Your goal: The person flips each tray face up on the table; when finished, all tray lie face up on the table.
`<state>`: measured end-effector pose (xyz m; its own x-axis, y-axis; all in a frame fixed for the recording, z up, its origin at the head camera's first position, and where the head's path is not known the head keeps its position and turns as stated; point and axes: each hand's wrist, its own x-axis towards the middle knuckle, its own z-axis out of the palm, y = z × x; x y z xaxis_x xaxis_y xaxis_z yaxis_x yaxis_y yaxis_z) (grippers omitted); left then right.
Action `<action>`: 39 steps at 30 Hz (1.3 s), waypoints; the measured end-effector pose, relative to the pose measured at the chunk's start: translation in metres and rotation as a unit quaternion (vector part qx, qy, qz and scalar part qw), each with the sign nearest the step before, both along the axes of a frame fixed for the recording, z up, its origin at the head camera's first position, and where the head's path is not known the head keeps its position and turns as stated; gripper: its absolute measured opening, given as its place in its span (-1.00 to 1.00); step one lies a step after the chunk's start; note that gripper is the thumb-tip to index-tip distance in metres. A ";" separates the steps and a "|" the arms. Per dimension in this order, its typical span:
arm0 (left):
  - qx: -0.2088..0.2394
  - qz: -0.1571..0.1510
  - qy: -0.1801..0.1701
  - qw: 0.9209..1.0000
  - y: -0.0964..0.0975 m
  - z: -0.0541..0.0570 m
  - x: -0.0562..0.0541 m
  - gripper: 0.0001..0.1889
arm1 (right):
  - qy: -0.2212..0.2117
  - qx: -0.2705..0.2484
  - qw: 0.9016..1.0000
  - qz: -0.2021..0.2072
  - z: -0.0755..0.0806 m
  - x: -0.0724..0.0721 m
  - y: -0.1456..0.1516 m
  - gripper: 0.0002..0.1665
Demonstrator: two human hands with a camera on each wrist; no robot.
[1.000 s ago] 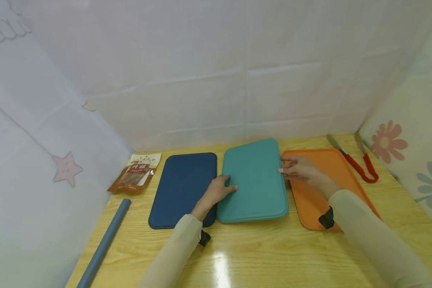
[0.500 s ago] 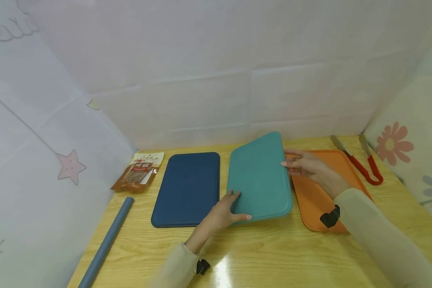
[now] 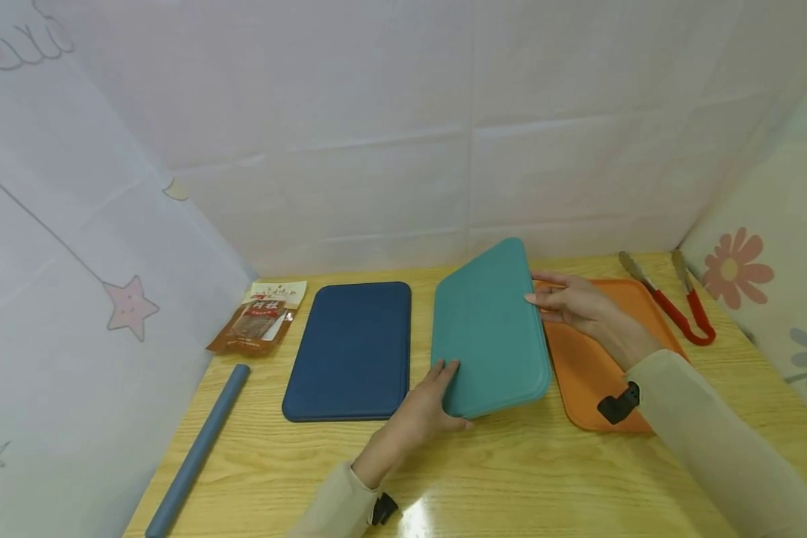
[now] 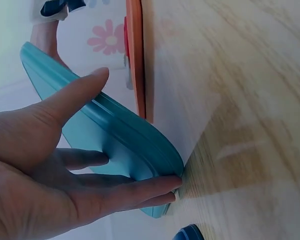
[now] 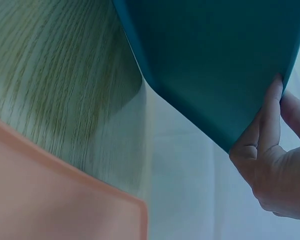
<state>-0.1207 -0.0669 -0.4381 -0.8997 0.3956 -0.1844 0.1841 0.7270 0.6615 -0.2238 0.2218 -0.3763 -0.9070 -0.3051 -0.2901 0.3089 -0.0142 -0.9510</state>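
Observation:
A teal tray (image 3: 487, 325) is tilted, its flat underside facing up and its right side lifted off the table. My right hand (image 3: 581, 305) pinches the lifted right edge, thumb on one face and fingers on the other, as the right wrist view shows. Its hollow inner face (image 5: 215, 60) shows there. At the near left corner my left hand (image 3: 420, 415) touches the tray with extended fingers. In the left wrist view the left thumb (image 4: 82, 92) lies across the near rim, with the other fingers along the face and corner.
A dark blue tray (image 3: 350, 351) lies flat on the left, an orange tray (image 3: 595, 366) on the right. Red-handled tongs (image 3: 679, 314) are beyond the orange one. A brown snack packet (image 3: 255, 321) and a grey-blue tube (image 3: 198, 452) lie far left. Cloth walls (image 3: 376, 149) border the table.
The teal tray's right side has risen and it tilts more. My left hand has slid from its left edge down to the near left corner. My right hand keeps the right edge.

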 end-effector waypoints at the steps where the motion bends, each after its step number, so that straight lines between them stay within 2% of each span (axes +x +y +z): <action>1: -0.003 0.000 0.002 1.000 0.001 0.000 0.001 0.05 | -0.001 -0.004 1.000 0.000 0.000 0.000 0.000 -0.11; 9: -0.010 -0.001 0.029 1.000 0.007 0.003 0.011 -0.02 | -0.006 -0.029 1.000 -0.005 0.009 0.000 -0.005 -0.08; 17: 0.011 -0.003 0.051 0.999 0.012 0.006 0.022 -0.09 | 0.008 -0.051 0.999 -0.001 0.020 0.003 -0.017 -0.08; 24: 0.040 0.008 0.065 0.997 0.016 0.010 0.028 -0.14 | 0.002 -0.076 0.997 -0.016 0.030 0.003 -0.031 -0.10; 32: 0.054 0.023 0.110 0.992 0.020 0.011 0.032 -0.17 | 0.018 -0.109 0.994 -0.015 0.038 0.003 -0.043 -0.08; 39: 0.091 0.033 0.136 0.986 0.024 0.009 0.035 -0.17 | 0.023 -0.122 0.992 -0.018 0.043 0.003 -0.056 -0.13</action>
